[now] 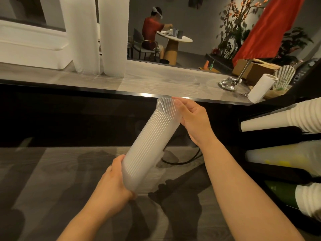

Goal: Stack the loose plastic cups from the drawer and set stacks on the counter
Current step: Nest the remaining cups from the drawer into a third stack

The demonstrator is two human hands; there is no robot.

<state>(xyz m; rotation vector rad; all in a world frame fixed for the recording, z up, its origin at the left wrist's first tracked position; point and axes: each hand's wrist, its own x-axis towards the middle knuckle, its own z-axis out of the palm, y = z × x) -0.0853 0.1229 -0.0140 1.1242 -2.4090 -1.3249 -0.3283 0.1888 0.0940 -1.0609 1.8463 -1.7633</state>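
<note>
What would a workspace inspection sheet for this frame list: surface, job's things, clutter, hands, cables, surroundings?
Surface: grey wood-grain counter, dark front below.
Job's things: tilted stack of clear cups held below the counter's edge, top cups skewed; two tall cup stacks upright on the counter.
Clutter: paper roll, red flag on a glass base, cardboard box.
Hands: left hand grips the stack's lower end; right hand holds its upper end.
Cables: dark cable on the floor.
Surroundings: seated person at a round table, cup dispenser rack at right.
</note>
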